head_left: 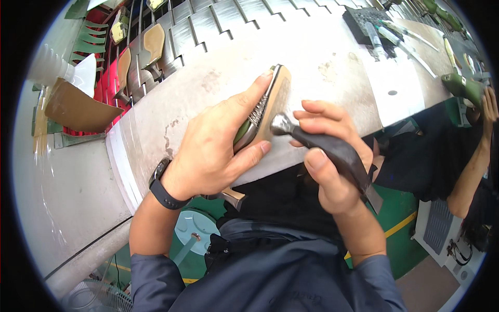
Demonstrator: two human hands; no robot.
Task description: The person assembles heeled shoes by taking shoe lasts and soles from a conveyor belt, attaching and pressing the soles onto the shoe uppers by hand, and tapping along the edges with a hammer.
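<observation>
My left hand (210,138), with a dark watch on its wrist, is wrapped round a shoe (274,99) above the near edge of the worktable. The shoe has a tan sole, a green upper and a silvery textured strip along its side; the sole faces right. In my right hand (338,130) is a hammer (332,148) with a rounded shiny metal face, a dark body and a flat metal blade at the other end. Its rounded face lies right beside the sole; whether they touch I cannot tell. My fingers hide part of the shoe.
Beyond the pale worktable (327,67) runs a slatted metal conveyor (223,26). Tan-soled pieces (153,44) stand in a rack at far left. Brushes and syringe-like tubes (375,36) lie at far right, near a co-worker's hand (488,106) and a green shoe (462,87). A light-blue stool (195,229) stands below.
</observation>
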